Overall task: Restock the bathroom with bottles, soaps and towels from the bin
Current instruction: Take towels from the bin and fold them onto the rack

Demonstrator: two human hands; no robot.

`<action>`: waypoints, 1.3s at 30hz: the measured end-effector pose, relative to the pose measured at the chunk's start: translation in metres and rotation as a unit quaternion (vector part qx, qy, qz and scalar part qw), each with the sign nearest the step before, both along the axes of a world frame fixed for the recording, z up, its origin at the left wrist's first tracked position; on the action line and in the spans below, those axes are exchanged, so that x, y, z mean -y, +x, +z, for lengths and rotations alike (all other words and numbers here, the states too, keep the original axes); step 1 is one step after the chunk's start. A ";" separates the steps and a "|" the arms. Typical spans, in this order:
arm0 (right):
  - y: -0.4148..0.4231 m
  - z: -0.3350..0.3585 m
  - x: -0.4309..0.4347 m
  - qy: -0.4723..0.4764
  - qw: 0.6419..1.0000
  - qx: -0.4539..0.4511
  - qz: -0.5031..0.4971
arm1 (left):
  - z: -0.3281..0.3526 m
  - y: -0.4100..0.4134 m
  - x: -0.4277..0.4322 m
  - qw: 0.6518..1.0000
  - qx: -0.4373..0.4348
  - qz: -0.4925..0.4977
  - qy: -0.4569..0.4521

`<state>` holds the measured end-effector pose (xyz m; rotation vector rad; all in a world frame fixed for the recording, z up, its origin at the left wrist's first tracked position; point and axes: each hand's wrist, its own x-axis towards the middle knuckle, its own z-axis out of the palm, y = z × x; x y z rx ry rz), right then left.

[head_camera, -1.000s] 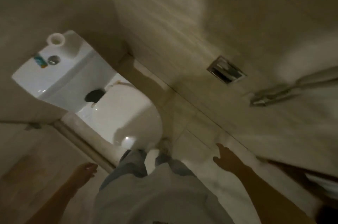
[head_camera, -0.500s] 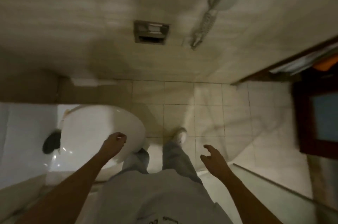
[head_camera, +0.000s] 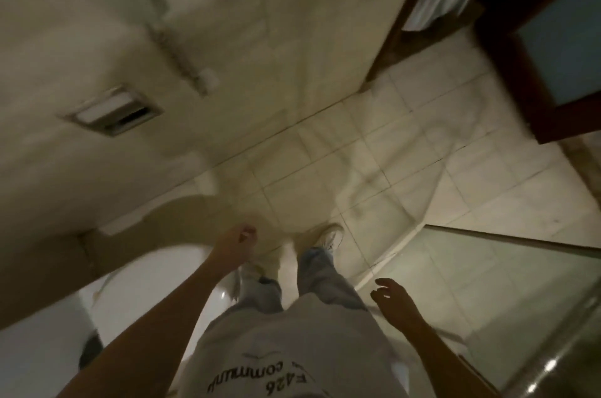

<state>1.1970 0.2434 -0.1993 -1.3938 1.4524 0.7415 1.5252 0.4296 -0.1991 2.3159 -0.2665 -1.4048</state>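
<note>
No bin, bottle, soap or towel shows in the head view. My left hand (head_camera: 234, 243) hangs over the front edge of the white toilet (head_camera: 146, 296), its fingers loosely curled with nothing in them that I can make out. My right hand (head_camera: 393, 300) is lower on the right near the glass panel, fingers relaxed and spread, empty. The whole picture is blurred by motion.
I stand on pale floor tiles (head_camera: 374, 176), one white shoe (head_camera: 330, 236) forward. A recessed metal holder (head_camera: 113, 114) and a corded fixture (head_camera: 182, 52) are on the beige wall. A glass shower panel (head_camera: 487, 283) stands right. A dark wooden door (head_camera: 507, 72) is at upper right.
The view has swung right, from the toilet and cistern toward the door and floor. My left hand rose in front of me with curled fingers; my right hand stayed low and spread.
</note>
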 end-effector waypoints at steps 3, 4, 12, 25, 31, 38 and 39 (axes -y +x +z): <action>0.002 0.006 0.043 -0.018 0.997 0.032 -0.072 | -0.007 -0.007 0.036 0.996 -0.039 -0.060 0.045; 0.005 0.011 0.058 -0.020 0.994 0.038 -0.097 | -0.006 -0.005 0.051 0.995 -0.042 -0.079 0.054; 0.051 0.070 0.209 -0.097 0.929 0.168 -0.317 | -0.007 0.063 0.176 0.990 0.025 -0.135 0.040; 0.041 0.027 0.300 -0.097 0.932 0.041 -0.346 | 0.001 0.133 0.486 0.923 0.028 -0.384 0.015; 0.005 0.004 0.280 -0.101 0.885 0.000 -0.455 | 0.028 0.089 0.630 0.867 0.028 -0.497 -0.015; 0.004 -0.033 0.315 -0.056 0.850 -0.005 -0.524 | 0.026 0.048 0.756 0.782 0.064 -0.620 0.027; 0.006 -0.037 0.330 -0.056 0.848 0.006 -0.527 | 0.026 0.046 0.768 0.766 0.065 -0.639 0.035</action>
